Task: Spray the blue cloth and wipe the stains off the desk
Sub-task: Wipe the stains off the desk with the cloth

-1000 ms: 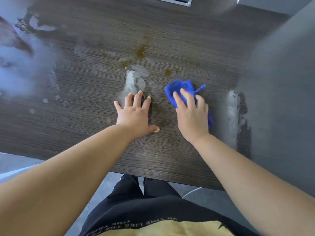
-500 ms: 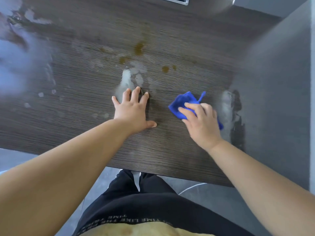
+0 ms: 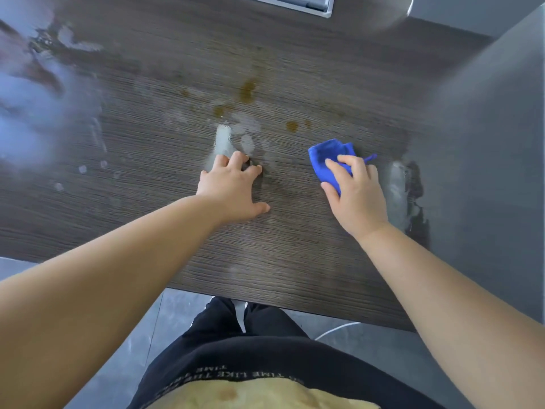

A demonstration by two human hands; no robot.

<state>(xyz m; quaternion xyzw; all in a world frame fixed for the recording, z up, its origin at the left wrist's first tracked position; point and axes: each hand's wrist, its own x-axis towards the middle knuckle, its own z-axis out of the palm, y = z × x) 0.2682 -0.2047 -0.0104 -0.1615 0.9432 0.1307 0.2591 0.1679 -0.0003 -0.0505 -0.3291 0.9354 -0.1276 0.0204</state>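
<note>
In the head view, the person stands at the near edge of a dark wood-grain desk and looks down on both bare forearms. The right hand lies on the blue cloth, which is bunched on the desk at the right of the middle; the fingers are bent over the cloth and press on it, and the thumb lies along its near left edge, so the hand grips the cloth against the surface. A thin blue strip of the cloth comes out past the fingers to the right. The left hand rests on the bare desk, well apart from the cloth, with its fingers slightly spread and a little curled, the thumb pointing to the right, and it holds nothing. Just beyond the left fingertips there is a pale wet smear. Farther away from the person there are some brown stains, and one small brown spot lies just beyond the cloth, not touching it. Another pale wet patch is just beside the right hand, at the dark band near the grey surface on the right. At the far edge a grey flat object is partly visible.
</note>
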